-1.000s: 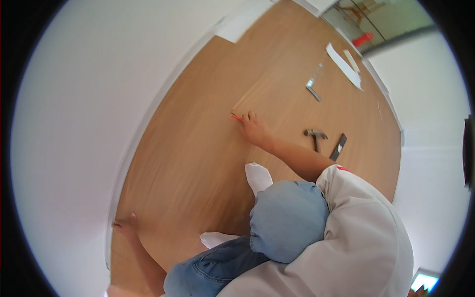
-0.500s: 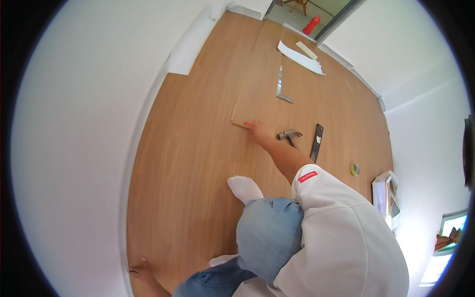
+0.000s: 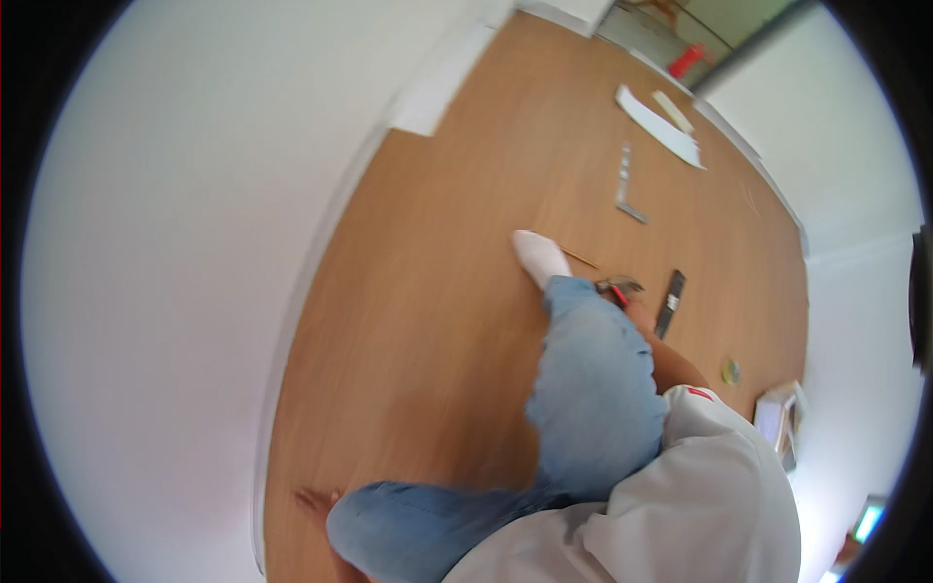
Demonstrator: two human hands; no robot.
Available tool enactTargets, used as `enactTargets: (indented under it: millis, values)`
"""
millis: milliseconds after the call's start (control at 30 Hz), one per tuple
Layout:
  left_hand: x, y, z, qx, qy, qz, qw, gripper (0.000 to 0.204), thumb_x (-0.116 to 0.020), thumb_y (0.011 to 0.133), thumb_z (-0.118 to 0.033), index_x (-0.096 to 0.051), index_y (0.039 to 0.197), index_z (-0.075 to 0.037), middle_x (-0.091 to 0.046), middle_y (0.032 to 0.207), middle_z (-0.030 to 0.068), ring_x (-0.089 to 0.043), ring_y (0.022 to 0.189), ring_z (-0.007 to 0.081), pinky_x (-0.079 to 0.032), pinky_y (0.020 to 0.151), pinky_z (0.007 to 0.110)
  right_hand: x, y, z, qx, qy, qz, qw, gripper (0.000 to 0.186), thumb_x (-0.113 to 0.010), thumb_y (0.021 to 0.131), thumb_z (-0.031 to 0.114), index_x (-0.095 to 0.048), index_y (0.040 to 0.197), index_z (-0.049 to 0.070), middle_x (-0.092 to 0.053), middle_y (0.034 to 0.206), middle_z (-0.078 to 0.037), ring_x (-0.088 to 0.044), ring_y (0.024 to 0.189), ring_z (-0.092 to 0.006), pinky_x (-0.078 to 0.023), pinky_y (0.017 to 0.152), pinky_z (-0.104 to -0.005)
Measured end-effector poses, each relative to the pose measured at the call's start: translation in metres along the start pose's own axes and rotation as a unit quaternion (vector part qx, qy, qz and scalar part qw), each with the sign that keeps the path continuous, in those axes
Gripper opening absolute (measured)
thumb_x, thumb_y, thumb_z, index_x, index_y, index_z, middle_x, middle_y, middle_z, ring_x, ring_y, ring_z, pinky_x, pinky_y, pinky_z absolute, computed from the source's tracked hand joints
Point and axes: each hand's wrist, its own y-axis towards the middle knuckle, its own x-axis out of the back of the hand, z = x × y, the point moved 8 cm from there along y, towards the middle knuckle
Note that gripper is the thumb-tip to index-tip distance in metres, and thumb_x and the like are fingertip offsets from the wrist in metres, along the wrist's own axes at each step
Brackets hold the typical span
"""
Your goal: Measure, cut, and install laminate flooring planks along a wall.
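Observation:
My left hand (image 3: 318, 500) rests on the wood-plank floor (image 3: 389, 291) at the lower left, blurred, its fingers spread. My right hand (image 3: 634, 316) is closed on a thin red pencil-like tool (image 3: 619, 297), right beside the hammer (image 3: 615, 284) and partly behind my knee; whether it also touches the hammer is unclear. My white-socked foot (image 3: 539, 255) lies near the pale edge of a board (image 3: 580, 257). A black bar (image 3: 671, 301) lies right of the hammer, and a metal square (image 3: 629, 209) lies farther up the floor.
A white wall (image 3: 165, 291) runs along the left. White sheet (image 3: 659, 126) and pale strip (image 3: 673, 112) lie near the doorway (image 3: 705, 39), with a red object (image 3: 687, 60). A tape roll (image 3: 731, 371) and white package (image 3: 777, 418) are at the right.
My foot and knee have moved forward across the floor. My right hand has drawn back rightward to the hammer with the red tool. My left hand has shifted along the floor.

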Motion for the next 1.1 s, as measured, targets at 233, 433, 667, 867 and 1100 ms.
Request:
enactTargets:
  millis: [233, 433, 667, 867, 1100]
  values:
    - [0.001, 0.036, -0.084, 0.000, 0.257, 0.322, 0.911, 0.078, -0.063, 0.093, -0.043, -0.034, 0.151, 0.000, -0.040, 0.146, 0.0265, -0.040, 0.136, 0.0418, -0.038, 0.111, 0.050, 0.026, 0.039, -0.037, 0.060, 0.074, 0.006, 0.995, 0.040, -0.068, 0.081, 0.036, -0.064, 0.108, 0.006, -0.069, 0.103, -0.023, -0.066, 0.100, -0.0419, -0.052, 0.086, -0.0511]
    - [0.025, 0.159, -0.302, -0.047, 0.217, 0.402, 0.888, 0.062, -0.064, 0.094, -0.041, -0.053, 0.139, 0.001, -0.058, 0.136, 0.0236, -0.056, 0.126, 0.0368, -0.046, 0.105, 0.045, 0.082, 0.160, -0.084, 0.017, 0.119, -0.174, 0.977, 0.029, -0.063, 0.084, 0.024, -0.064, 0.101, 0.001, -0.068, 0.096, -0.027, -0.065, 0.092, -0.0456, -0.051, 0.077, -0.0515]
    - [-0.030, 0.313, -0.655, -0.174, 0.236, 0.286, 0.912, 0.052, -0.065, 0.091, -0.033, -0.058, 0.136, -0.008, -0.062, 0.131, 0.0208, -0.056, 0.123, 0.0376, -0.046, 0.102, 0.047, 0.160, 0.393, -0.068, 0.084, 0.232, -0.179, 0.952, 0.046, -0.072, 0.087, 0.039, -0.064, 0.098, -0.005, -0.068, 0.085, -0.023, -0.067, 0.079, -0.0388, -0.051, 0.070, -0.0473]
    - [-0.119, 0.423, -0.799, -0.208, 0.096, 0.160, 0.960, 0.053, -0.058, 0.097, -0.032, -0.052, 0.141, -0.003, -0.051, 0.145, 0.0202, -0.047, 0.134, 0.0361, -0.036, 0.114, 0.044, 0.150, 0.455, -0.066, 0.077, 0.296, -0.173, 0.936, 0.054, -0.071, 0.088, 0.046, -0.067, 0.102, -0.005, -0.070, 0.090, -0.023, -0.069, 0.085, -0.0350, -0.051, 0.077, -0.0457]
    - [-0.172, 0.476, -0.824, -0.144, 0.112, -0.072, 0.981, 0.067, -0.061, 0.093, -0.038, -0.042, 0.144, 0.001, -0.046, 0.146, 0.0228, -0.042, 0.135, 0.0409, -0.035, 0.115, 0.047, 0.131, 0.459, -0.114, 0.017, 0.178, -0.171, 0.969, 0.056, -0.069, 0.091, 0.048, -0.067, 0.103, -0.007, -0.070, 0.087, -0.022, -0.066, 0.078, -0.0355, -0.051, 0.071, -0.0447]
